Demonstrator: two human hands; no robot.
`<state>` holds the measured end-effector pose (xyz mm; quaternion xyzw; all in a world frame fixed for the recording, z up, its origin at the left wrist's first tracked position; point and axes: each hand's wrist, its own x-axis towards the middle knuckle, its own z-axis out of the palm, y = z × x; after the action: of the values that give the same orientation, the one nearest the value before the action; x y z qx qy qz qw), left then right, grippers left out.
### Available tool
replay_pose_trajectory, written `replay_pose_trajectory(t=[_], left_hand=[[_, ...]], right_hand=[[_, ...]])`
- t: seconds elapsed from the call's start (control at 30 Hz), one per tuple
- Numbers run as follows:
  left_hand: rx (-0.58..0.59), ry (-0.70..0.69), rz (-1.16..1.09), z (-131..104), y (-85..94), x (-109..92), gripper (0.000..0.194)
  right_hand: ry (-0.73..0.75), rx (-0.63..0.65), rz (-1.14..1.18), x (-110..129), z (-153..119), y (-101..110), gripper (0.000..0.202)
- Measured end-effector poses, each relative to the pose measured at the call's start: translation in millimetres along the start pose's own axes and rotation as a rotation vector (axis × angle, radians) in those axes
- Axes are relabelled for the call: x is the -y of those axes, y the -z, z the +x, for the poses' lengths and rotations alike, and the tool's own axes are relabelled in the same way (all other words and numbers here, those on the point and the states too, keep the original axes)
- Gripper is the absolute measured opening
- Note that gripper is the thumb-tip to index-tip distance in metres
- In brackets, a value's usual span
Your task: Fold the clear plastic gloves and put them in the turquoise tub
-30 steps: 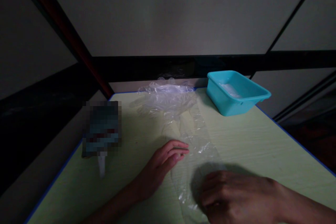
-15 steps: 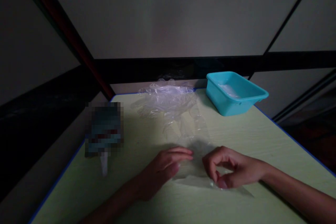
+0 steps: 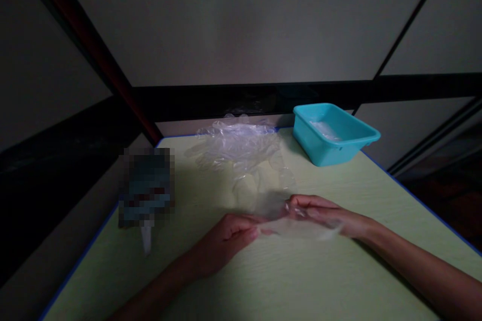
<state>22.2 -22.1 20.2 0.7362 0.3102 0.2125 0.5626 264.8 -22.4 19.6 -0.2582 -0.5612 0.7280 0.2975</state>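
Observation:
A clear disposable plastic glove (image 3: 246,193) lies with its fingers pointing away from me and its near end lifted between my hands. My left hand (image 3: 229,241) is closed, pinching the left part of the raised film between thumb and fingers. On the other side, my right hand (image 3: 324,213) has its fingers bunched at the film. Part of the film hangs in front of these fingers, and I cannot tell whether they are inside or behind it. Just beyond lies a heap of similar clear gloves (image 3: 241,140), crumpled and overlapping.
A turquoise plastic basin (image 3: 324,155) with something clear inside stands at the table's back right. At the left edge is a blurred-out dark object (image 3: 146,185) with a pale strip below it. A blue-edged light table (image 3: 301,286) meets a panelled wall behind.
My left hand has closed on the film after lying with fingers extended. The right hand has moved up and away from me, and the near end of the glove has risen.

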Motion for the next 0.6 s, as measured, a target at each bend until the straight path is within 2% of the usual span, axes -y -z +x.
replay_pose_trajectory(t=[0.13,0.23,0.33,0.43,0.5,0.6], left_hand=[[-0.041,0.122,-0.073,-0.6,3.1,2.6,0.031],[-0.052,0.191,-0.174,0.9,3.5,3.1,0.032],[-0.081,0.236,-0.431,3.8,1.9,3.8,0.030],[-0.115,0.273,-0.702,6.3,1.0,4.2,0.030],[-0.134,0.300,-0.780,7.0,2.2,3.5,0.029],[-0.144,0.328,-0.852,7.0,5.1,1.8,0.024]], right_hand=[[-0.059,-0.050,0.019,-4.7,3.2,3.0,0.048],[-0.051,-0.019,0.154,-6.1,5.4,2.2,0.049],[-0.036,0.046,0.291,-3.9,5.9,2.0,0.048],[-0.024,0.055,0.329,0.7,5.4,4.7,0.058],[-0.014,0.038,0.332,3.4,4.8,7.4,0.060],[0.006,0.002,0.294,5.1,4.1,10.1,0.053]])
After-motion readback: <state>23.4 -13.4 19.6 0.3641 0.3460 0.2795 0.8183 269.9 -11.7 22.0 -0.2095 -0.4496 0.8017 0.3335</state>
